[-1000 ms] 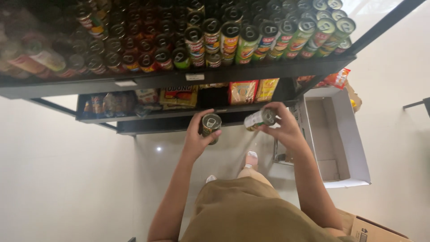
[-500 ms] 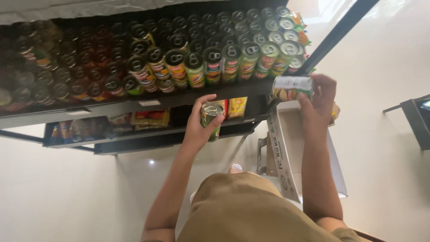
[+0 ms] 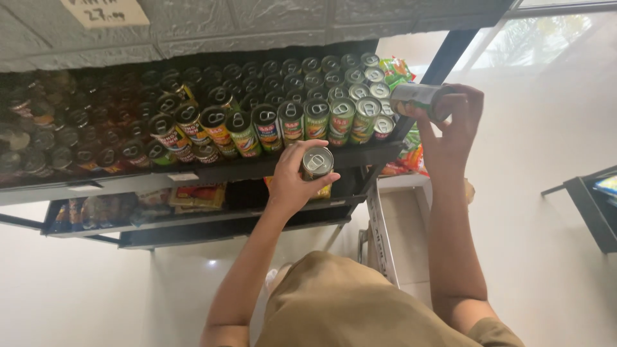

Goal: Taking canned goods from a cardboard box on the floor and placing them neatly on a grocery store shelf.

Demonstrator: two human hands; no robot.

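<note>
My left hand (image 3: 292,183) grips a tin can (image 3: 317,162) with a pull-tab lid, held upright just in front of the black shelf's front edge (image 3: 270,167). My right hand (image 3: 453,119) holds a second can (image 3: 418,97) with a green and white label, lying on its side, at the right end of the top shelf beside the rightmost row of cans (image 3: 369,106). The shelf is packed with several rows of upright cans with pull-tab lids.
Lower shelves (image 3: 193,212) carry flat packets. Colourful snack bags (image 3: 395,67) sit at the shelf's right end by a black upright post (image 3: 443,61). A white open carton (image 3: 392,238) stands on the pale floor below. A dark rack (image 3: 591,205) is at the right edge.
Both hands have risen from below the shelf to its level. The right hand has carried its can up and to the right end of the top shelf; the view has moved closer.
</note>
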